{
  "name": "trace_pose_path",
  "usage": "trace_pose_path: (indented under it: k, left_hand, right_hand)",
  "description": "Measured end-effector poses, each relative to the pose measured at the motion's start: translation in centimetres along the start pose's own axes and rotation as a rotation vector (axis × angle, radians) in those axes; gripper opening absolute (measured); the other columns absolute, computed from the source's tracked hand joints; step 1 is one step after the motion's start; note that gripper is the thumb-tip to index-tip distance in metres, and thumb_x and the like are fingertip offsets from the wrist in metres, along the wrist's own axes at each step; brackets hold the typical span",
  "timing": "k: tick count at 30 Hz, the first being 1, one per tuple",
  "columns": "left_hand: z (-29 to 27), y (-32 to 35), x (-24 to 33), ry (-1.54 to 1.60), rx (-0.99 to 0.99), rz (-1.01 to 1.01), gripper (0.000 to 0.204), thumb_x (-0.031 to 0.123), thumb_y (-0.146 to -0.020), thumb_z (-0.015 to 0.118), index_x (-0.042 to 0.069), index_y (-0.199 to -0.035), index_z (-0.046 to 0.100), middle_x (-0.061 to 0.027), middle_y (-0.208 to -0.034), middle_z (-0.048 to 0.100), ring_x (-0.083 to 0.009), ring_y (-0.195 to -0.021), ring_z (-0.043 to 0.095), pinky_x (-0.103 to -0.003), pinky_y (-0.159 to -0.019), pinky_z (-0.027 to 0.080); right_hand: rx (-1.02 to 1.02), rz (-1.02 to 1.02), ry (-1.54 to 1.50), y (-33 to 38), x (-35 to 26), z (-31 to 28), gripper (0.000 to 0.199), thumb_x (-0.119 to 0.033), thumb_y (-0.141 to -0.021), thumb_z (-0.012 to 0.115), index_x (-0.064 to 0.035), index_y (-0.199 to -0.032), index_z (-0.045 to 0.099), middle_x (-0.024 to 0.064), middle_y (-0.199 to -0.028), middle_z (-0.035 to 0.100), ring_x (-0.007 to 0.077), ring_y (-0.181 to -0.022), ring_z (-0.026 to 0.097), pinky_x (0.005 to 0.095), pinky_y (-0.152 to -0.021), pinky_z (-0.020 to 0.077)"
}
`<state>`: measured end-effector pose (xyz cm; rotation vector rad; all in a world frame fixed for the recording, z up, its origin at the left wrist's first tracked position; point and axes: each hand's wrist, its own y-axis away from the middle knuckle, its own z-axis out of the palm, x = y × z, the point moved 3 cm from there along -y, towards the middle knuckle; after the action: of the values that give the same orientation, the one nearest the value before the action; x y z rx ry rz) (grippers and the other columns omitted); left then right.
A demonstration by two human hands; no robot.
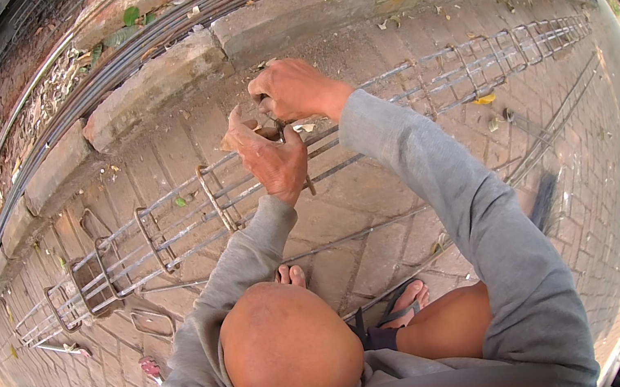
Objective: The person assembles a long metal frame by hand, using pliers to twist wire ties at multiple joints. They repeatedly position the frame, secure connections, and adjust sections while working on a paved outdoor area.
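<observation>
Long grey steel rebar cage [167, 227] with square stirrups is laid across the brick-paved ground [411, 200], just in front of the concrete kerb [159, 87]. Its top bar is gripped by the left hand [271, 159], fingers curled tight round it. A small tool, too hidden to tell which, is clamped in the right hand [292, 89], fingers closed, right at the same joint.
</observation>
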<state>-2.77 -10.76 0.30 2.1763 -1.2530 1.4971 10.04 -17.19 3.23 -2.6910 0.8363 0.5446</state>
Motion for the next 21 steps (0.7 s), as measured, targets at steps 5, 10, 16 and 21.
trace_pose_path:
  k: [5, 10, 16, 21]
  left_hand:
    - [0.0, -0.2, -0.2, -0.051, -0.065, 0.020, 0.067, 0.003, -0.077, 0.076, -0.003, -0.137, 0.048, -0.0122, -0.088, 0.069, -0.0270, -0.081, 0.071, -0.043, -0.079, 0.054]
    - [-0.5, -0.9, -0.3, 0.084, -0.134, -0.022, 0.064, 0.002, -0.076, 0.077, -0.003, -0.134, 0.050, -0.0135, -0.088, 0.073, -0.0270, -0.082, 0.073, -0.041, -0.079, 0.056]
    - [-0.5, -0.9, -0.9, 0.115, -0.200, -0.112, 0.065, 0.002, -0.075, 0.080, -0.005, -0.134, 0.053, -0.0141, -0.093, 0.073, -0.0260, -0.088, 0.073, -0.040, -0.081, 0.057]
    - [0.3, -1.0, -1.8, 0.118, -0.188, 0.056, 0.044, -0.004, -0.079, 0.073, -0.004, -0.122, 0.062, -0.0151, -0.095, 0.066, -0.0279, -0.088, 0.068, -0.043, -0.080, 0.054]
  right_hand:
    - [-0.228, 0.141, 0.095, 0.1, 1.8, 1.2, 0.013, -0.009, -0.075, 0.072, -0.0073, -0.087, 0.076, 0.0199, -0.091, 0.076, 0.0405, -0.093, 0.073, 0.0508, -0.082, 0.0569]
    - [-0.273, 0.018, 0.038, 3.2, 2.4, -1.1, 0.008, -0.008, -0.075, 0.070, -0.0013, -0.079, 0.072, 0.0230, -0.079, 0.071, 0.0418, -0.082, 0.072, 0.0528, -0.072, 0.0534]
    - [-0.523, 0.287, -0.439, 5.3, 0.4, -4.0, 0.022, -0.017, -0.085, 0.071, 0.0045, -0.087, 0.072, 0.0161, -0.070, 0.070, 0.0354, -0.065, 0.067, 0.0482, -0.063, 0.0524]
    - [-0.278, 0.484, -0.268, 6.0, -0.5, -6.8, 0.053, -0.044, -0.102, 0.061, 0.0068, -0.104, 0.075, 0.0166, -0.080, 0.074, 0.0322, -0.080, 0.073, 0.0417, -0.081, 0.0573]
